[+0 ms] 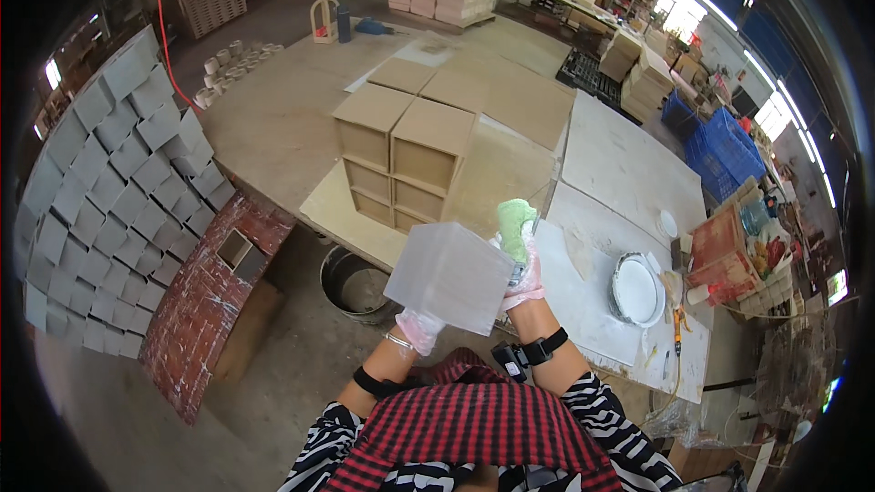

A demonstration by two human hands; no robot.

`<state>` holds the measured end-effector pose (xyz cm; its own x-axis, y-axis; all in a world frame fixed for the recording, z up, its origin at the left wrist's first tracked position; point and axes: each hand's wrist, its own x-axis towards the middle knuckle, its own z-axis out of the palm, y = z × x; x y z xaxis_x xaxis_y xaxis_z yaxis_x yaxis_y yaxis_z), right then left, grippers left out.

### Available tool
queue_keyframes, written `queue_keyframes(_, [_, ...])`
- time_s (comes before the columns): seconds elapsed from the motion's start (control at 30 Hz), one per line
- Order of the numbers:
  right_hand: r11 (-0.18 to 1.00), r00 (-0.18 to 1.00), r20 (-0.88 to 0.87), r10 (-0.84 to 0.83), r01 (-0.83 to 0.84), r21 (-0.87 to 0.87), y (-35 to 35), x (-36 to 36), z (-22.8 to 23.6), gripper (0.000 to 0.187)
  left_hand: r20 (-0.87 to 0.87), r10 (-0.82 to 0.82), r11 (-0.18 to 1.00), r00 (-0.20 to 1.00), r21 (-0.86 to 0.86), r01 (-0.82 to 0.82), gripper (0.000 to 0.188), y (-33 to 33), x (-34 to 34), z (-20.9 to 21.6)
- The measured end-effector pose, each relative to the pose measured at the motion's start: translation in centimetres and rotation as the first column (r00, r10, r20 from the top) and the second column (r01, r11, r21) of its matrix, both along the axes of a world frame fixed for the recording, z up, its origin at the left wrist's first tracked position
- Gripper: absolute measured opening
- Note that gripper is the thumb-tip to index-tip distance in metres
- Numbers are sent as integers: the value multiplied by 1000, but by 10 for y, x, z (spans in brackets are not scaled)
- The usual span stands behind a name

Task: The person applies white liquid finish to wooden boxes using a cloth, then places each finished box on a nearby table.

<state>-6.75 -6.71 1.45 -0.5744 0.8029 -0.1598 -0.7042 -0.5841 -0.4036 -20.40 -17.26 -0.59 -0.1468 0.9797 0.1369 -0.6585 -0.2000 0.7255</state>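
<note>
A pale grey, whitish box (451, 275) is tilted in front of my body, held up over the near edge of the worktable. My left hand (421, 332), in a thin whitish glove, grips the box at its lower left corner, and the box hides part of the fingers. My right hand (523, 278), gloved the same way, is at the box's right side. Its fingers are closed round a green, soft-looking, cloth-like piece (517, 220) that points away from me. What lies inside that grip is partly hidden.
Brown boxes (401, 150) stand stacked on the worktable (292, 77). To the right is a round tub (638, 290) of white liquid, near a yellow tool (678, 328). Grey boxes (109, 191) are piled left, by a red-brown board (205, 310). A dark bucket (354, 287) stands below.
</note>
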Motion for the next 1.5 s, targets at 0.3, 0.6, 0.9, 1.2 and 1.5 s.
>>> queue_keyframes(0.3, [997,995,76,-57,52,63,0,-24,-15,36,167,80,996,983,-54,-72,50,-28,-28,2])
queue_keyframes(0.6, [984,984,178,7,-38,174,-20,-63,-1,36,107,176,984,979,-53,-171,49,-33,-72,-22])
queue_keyframes(0.9, [954,960,253,116,-178,240,-24,-97,-4,40,486,362,932,795,-180,-315,37,-54,-72,-5])
queue_keyframes(1.2, [744,749,651,-125,-363,561,-52,-108,87,33,350,571,821,742,-245,-516,32,-45,-76,15])
queue_keyframes(1.5, [-335,667,306,-679,-653,679,-61,-133,66,25,433,351,898,830,94,-429,27,-35,-83,-10])
